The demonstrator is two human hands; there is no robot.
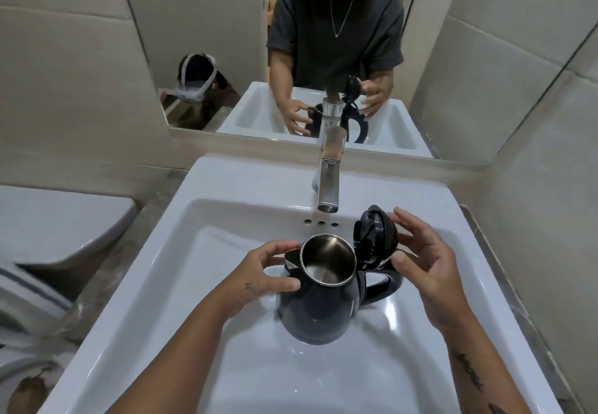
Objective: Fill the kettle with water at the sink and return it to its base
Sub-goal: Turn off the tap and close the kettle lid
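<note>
A dark blue kettle (318, 313) stands in the white sink (181, 245), tilted a little, its steel inside bare and dry-looking. Its lid (375, 235) is flipped up on the right, above the handle (378, 284). My left hand (262, 271) grips the kettle's upper body by the spout. My right hand (420, 261) hovers around the raised lid and handle, fingers spread, thumb close to the handle. The chrome tap (330, 174) ends just behind the kettle's mouth, and no water runs from it.
A mirror (226, 41) behind the tap reflects me, the sink and the kettle. A white toilet tank (58, 219) sits to the left. Tiled walls close in on both sides. A white headset (194, 80) shows in the mirror.
</note>
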